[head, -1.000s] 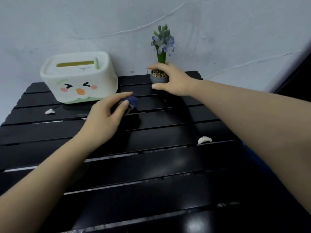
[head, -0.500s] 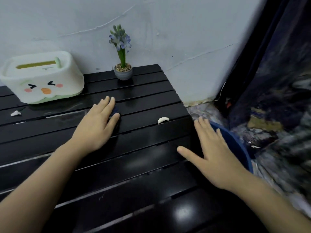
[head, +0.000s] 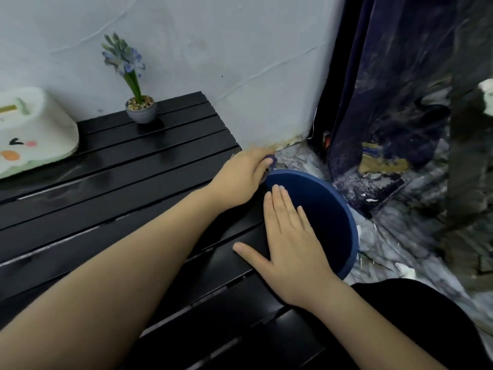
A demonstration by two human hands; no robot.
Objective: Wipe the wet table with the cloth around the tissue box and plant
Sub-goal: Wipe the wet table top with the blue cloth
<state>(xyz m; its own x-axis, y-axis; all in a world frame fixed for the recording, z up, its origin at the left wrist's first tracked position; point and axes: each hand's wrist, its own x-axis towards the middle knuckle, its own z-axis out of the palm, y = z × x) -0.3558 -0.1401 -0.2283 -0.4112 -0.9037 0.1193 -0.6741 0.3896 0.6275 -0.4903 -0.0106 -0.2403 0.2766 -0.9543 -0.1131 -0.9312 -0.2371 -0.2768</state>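
While the right hand (head: 289,233) lies flat and open, the left hand (head: 244,178) grips the cloth (head: 270,159).

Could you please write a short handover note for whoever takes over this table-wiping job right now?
Left hand: closed on the blue cloth at the table's right edge, just above the rim of the blue bucket.
Right hand: open, flat on the table edge, fingers over the bucket, holding nothing.
Tissue box stands at the far left, plant at the back by the wall.
Done: cannot tell how much has been wiped; the slats near the box look wet.
Left: probably deal with the cloth at the bucket, then wipe around the box and plant.
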